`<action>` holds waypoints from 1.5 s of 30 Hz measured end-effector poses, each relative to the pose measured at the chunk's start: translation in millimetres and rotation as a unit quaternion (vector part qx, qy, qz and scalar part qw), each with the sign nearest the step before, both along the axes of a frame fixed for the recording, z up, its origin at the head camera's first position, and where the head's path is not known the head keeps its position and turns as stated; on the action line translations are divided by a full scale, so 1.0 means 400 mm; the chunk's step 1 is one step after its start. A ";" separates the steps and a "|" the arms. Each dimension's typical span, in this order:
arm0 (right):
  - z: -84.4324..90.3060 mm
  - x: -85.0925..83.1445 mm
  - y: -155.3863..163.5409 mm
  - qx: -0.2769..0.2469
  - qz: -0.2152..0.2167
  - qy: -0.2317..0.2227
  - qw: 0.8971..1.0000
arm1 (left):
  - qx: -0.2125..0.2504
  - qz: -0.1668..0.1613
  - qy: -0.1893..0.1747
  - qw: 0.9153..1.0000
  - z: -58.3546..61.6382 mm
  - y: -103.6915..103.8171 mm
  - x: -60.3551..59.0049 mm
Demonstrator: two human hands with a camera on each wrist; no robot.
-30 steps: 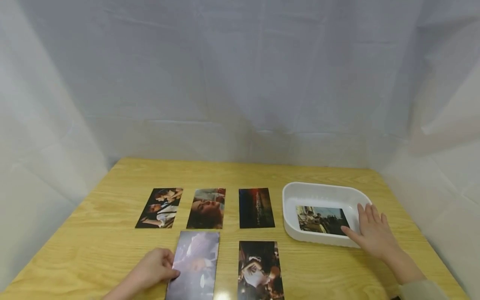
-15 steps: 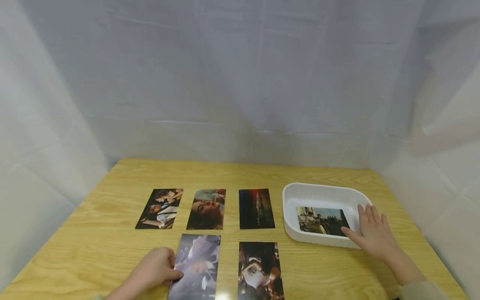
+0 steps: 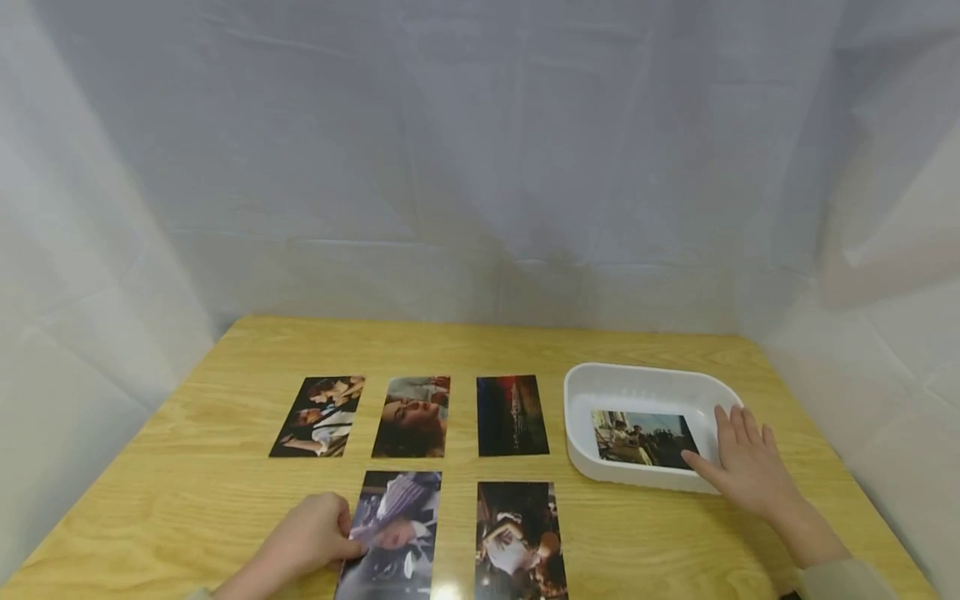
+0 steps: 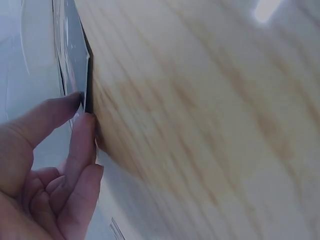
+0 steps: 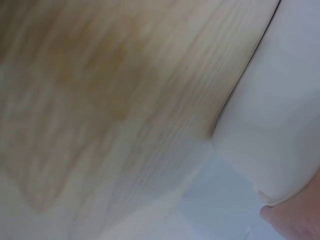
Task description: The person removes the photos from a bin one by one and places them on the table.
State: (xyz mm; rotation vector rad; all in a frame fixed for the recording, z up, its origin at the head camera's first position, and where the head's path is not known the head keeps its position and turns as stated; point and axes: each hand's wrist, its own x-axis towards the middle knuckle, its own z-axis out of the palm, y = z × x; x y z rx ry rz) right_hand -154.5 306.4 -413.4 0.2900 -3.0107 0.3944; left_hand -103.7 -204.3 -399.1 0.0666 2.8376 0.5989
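Note:
My left hand [image 3: 315,533] pinches the left edge of a purple-toned photo print [image 3: 397,521] between thumb and fingers. In the left wrist view the thumb and fingertips [image 4: 85,120] meet at the edge of this photo, close over the wood. My right hand [image 3: 753,475] rests on the right end of a white plastic tray [image 3: 637,477], fingers outstretched and thumb over the near rim. A photo print of a sunlit scene [image 3: 645,439] lies inside the tray. The right wrist view shows the tray's outer wall [image 5: 270,120] and only a bit of the hand at the corner.
Three photo prints lie in a row further back: a black-and-white-clad pair [image 3: 322,417], a close-up face [image 3: 414,418] and a dark night scene [image 3: 513,417]. Another dark print [image 3: 520,542] lies right of the held one. White sheeting [image 3: 480,167] surrounds the wooden table [image 3: 652,558].
The held photo has shifted slightly right and tilted, so its glare faded and the picture shows more clearly. My left hand moved a little right with it; the right hand stayed put.

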 end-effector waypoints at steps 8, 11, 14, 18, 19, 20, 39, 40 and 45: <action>0.004 0.003 0.004 0.005 0.000 0.006 1.000 | -0.010 -0.010 -0.004 1.000 0.004 0.004 -0.003; 0.003 0.003 0.005 0.004 0.001 0.011 1.000 | 0.002 -0.027 0.000 1.000 0.011 0.007 -0.011; -0.002 0.000 0.005 0.002 0.003 0.018 1.000 | 0.019 -0.048 0.012 0.999 0.031 0.015 -0.029; -0.004 -0.002 0.006 0.002 0.002 0.017 1.000 | 0.044 -0.082 0.024 0.995 0.072 0.054 -0.071; -0.005 -0.001 0.007 0.004 0.001 0.017 1.000 | 0.049 -0.087 0.020 0.995 0.085 0.070 -0.083; -0.003 -0.001 0.008 0.004 0.001 0.014 1.000 | 0.049 -0.097 0.025 0.994 0.097 0.088 -0.095; 0.005 -0.003 0.004 0.015 0.003 0.019 1.000 | 0.074 -0.285 0.174 0.940 0.112 0.549 -0.271; 0.004 -0.004 0.003 0.015 0.002 0.018 1.000 | 0.075 -0.290 0.176 0.938 0.104 0.571 -0.276; -0.003 -0.007 0.004 0.019 -0.003 0.015 1.000 | 0.113 -0.284 0.172 0.937 0.062 0.663 -0.303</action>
